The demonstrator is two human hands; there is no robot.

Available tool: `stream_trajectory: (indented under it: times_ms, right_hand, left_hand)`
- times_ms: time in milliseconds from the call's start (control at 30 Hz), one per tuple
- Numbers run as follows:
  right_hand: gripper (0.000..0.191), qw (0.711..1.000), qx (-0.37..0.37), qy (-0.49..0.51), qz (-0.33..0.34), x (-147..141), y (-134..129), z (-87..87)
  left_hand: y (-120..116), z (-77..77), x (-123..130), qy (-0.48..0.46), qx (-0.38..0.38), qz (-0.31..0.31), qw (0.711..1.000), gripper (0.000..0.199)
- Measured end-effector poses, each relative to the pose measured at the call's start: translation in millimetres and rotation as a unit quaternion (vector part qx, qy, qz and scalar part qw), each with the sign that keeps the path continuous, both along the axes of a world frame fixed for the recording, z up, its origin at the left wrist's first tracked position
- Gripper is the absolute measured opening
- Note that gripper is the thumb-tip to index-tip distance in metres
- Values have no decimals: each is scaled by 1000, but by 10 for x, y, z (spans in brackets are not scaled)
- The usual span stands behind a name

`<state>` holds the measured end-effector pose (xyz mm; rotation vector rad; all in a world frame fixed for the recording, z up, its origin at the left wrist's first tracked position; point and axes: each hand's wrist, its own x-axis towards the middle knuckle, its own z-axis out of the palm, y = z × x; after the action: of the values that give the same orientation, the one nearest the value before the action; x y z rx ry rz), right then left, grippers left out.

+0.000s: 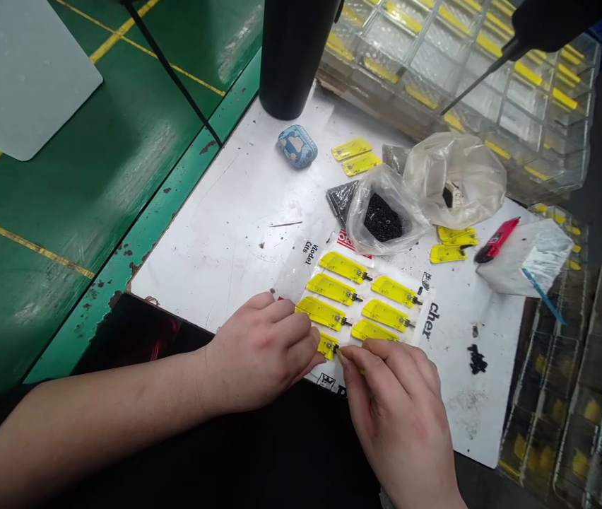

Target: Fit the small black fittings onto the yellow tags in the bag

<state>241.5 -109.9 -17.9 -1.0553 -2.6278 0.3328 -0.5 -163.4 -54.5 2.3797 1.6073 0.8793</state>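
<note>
Lower centre: your left hand (pixel 265 346) grasps one yellow piece (pixel 326 345) by its body, presumably to steady it; the fingers of your right hand (pixel 399 399) pinch its dark end fitting (pixel 336 349), likely for fine control. Just beyond, other yellow pieces (pixel 343 267) lie in two columns on a printed sheet (pixel 431 322), probably for tidiness. Right of centre, a bag (pixel 357 225) gapes on the surface (pixel 210 261), black bits (pixel 383 218) reachable. Upper right: compartment box (pixel 571 157).

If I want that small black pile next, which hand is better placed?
Probably the right hand: both are at one yellow blade-shaped piece, but the black pile lies on the right's side, farther from the left hand.
</note>
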Motion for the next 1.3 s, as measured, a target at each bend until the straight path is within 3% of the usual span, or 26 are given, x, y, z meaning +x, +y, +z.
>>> stream_trajectory:
  times_ms: [767,967,1133,1233,1300]
  right_hand:
    - [19,991,17,-132,2,-159,12,250]
    - [16,991,26,-135,-2,-167,-13,246]
    - [16,997,-8,-65,-29,-30,-22,267]
    - [23,999,-36,32,-14,18,-70,454]
    - [24,992,-78,84,52,28,-152,639]
  left_hand:
    - [-5,21,-3,18,12,1,1000,22]
    - [-13,15,8,17,13,-1,1000,22]
    - [-22,-1,5,25,8,-2,1000,25]
    - [-35,-7,-3,20,2,-8,1000,24]
    - [-63,4,-1,6,12,-5,1000,25]
